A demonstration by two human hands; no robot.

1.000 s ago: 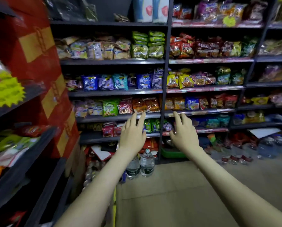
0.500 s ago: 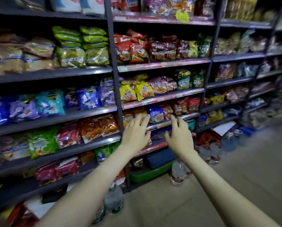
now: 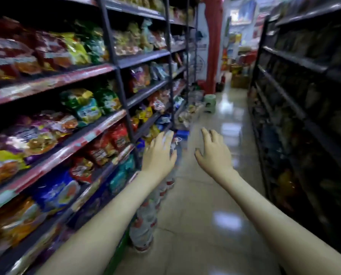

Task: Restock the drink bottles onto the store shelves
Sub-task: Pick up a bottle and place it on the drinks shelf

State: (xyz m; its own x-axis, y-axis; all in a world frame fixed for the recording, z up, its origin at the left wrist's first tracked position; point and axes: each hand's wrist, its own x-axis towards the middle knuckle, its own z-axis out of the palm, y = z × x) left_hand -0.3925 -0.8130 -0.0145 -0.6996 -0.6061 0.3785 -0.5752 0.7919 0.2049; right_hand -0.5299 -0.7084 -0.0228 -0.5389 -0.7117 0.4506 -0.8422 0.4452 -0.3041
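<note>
Both arms reach forward down a store aisle, and the whole view is smeared by motion. The snack shelving runs along the left side, its tiers packed with coloured snack bags behind red price strips. The left hand hangs in the air just off the front edge of that shelving, at the height of its lower tiers, fingers spread and nearly straight, its grip empty. The right hand floats farther out from the shelving over the aisle floor, palm down, fingers loosely bent, its grip likewise holding nothing. The two hands are near each other but apart. The drink bottles, clear with red labels, stand in a row on the floor at the foot of the snack shelving, under the left forearm; how many there are cannot be told through the blur. Farther along the shelving's foot sits a pale green stool, and past its far end rises a red pillar. Across the aisle from the shelving stands a dark rack, its contents too dim to make out.
</note>
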